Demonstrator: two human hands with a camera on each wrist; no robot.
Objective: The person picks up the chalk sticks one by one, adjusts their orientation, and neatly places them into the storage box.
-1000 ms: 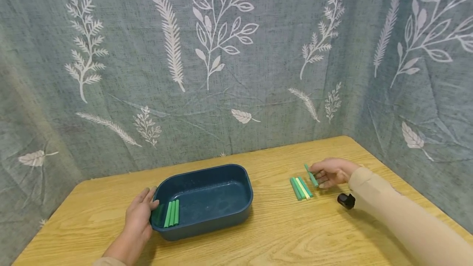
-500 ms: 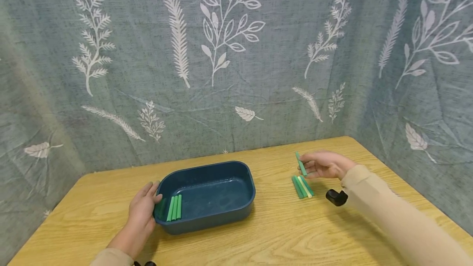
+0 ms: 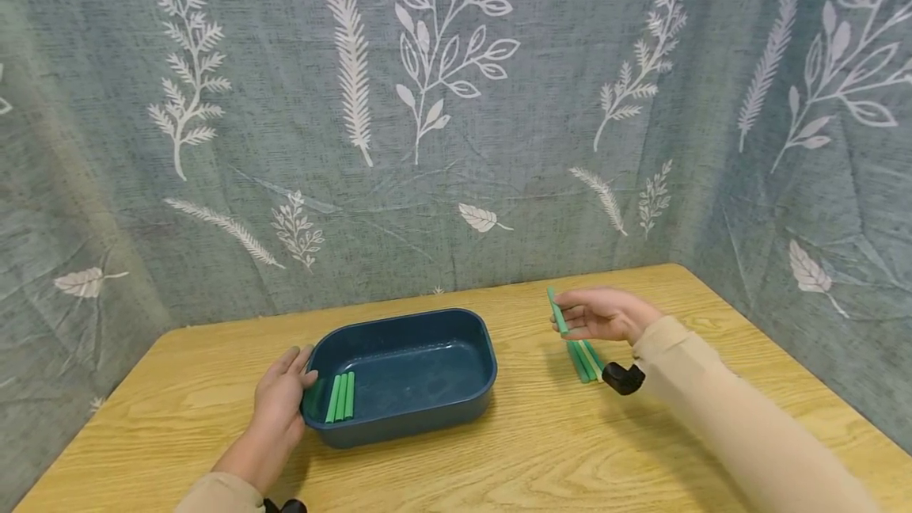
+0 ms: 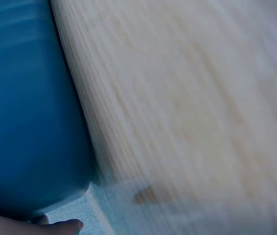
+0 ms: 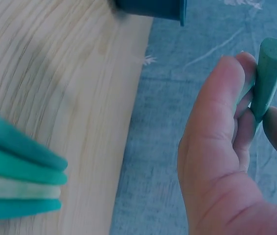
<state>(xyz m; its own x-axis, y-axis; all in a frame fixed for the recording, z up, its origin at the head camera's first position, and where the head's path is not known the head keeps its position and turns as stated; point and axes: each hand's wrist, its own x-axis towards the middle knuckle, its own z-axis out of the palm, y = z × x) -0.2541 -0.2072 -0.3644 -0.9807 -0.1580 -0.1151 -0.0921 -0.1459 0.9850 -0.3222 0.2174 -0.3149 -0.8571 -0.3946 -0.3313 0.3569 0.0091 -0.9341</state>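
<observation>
— Over the table, what is gripped?
— A green chalk stick, by the right hand; the tray's rim, by the left hand. Only light pinch pressure should be applied.

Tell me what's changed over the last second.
The right hand, pinching a green stick, has moved left past the table sticks, toward the blue bin. Nothing was newly grasped or released. The left hand stays at the bin's left end; the three sticks inside haven't visibly moved.
</observation>
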